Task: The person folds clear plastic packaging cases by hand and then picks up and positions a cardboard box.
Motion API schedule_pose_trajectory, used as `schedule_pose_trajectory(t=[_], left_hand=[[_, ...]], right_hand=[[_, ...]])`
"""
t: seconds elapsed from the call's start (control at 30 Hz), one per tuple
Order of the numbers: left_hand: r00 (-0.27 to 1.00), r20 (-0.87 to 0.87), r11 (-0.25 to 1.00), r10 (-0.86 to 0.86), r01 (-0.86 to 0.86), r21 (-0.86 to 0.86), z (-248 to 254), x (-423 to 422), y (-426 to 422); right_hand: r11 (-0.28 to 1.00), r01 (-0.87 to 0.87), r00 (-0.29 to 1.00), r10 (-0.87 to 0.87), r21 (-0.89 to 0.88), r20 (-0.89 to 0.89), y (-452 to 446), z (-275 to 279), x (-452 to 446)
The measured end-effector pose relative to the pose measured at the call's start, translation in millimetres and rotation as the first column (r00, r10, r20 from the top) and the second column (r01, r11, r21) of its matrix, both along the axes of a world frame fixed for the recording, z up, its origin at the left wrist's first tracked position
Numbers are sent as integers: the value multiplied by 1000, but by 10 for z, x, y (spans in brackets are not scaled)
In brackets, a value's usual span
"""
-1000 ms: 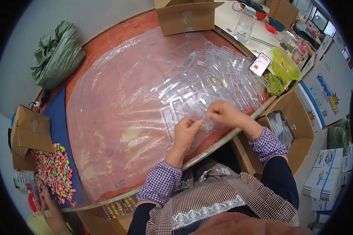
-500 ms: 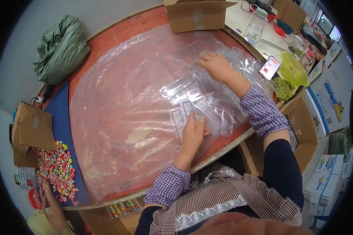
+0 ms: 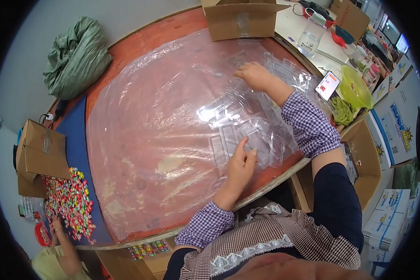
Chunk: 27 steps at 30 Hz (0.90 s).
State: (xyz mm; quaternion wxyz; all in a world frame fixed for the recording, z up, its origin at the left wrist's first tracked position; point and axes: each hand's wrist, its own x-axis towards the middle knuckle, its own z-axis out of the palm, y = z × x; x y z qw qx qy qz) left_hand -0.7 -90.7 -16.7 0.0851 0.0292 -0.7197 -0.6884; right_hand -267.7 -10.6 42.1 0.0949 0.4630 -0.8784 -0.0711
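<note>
Clear plastic packages [image 3: 240,112] lie in an overlapping heap on the right part of a transparent sheet [image 3: 144,121], which covers the red table. My left hand [image 3: 241,169] is at the near edge of the heap, thumb and forefinger apart, with nothing visible in it. Farther back, my right hand [image 3: 256,76] reaches over the far side of the heap, its fingers bent down at the packages. Whether those fingertips grip a package cannot be made out.
A cardboard box [image 3: 240,21] stands at the back edge. To the right are a bottle [image 3: 311,37], a phone [image 3: 328,85], a yellow-green basket [image 3: 355,88] and an open carton [image 3: 361,163]. At the left, a co-worker's hand [image 3: 57,226] touches piled colourful pieces [image 3: 72,205].
My right hand has moved from near my left hand to the far side of the heap. My left hand's fingers have opened from a pinch. The camera view has shifted slightly.
</note>
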Motion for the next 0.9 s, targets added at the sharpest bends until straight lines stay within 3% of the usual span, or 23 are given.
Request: schedule_pose_trajectory(t=[0.13,0.23,0.4,0.63,0.8,0.87,0.9], left_hand=[[999,33,1000,-26,26,4,-24,20,20],[999,28,999,-40,39,32,-50,14,20],[998,45,992,-42,36,119,-47,-8,-25],[996,50,993,-75,70,98,-63,14,28],[996,65,995,-60,55,81,-86,28,40],[997,53,995,-61,56,86,-97,51,53],[997,57,996,-46,41,85,-99,67,60]], right_hand=[[996,-74,997,73,-59,-16,-137,-28,25],[984,52,989,-75,172,131,-253,-1,35],[989,21,996,-33,147,80,-152,15,-11],[972,-15,1000,19,-235,17,285,191,322],[962,-4,998,-13,-273,-58,631,225,805],[860,55,951,111,-508,290,776,397,1168],[763,118,862,240,-636,447,836,541,1432]])
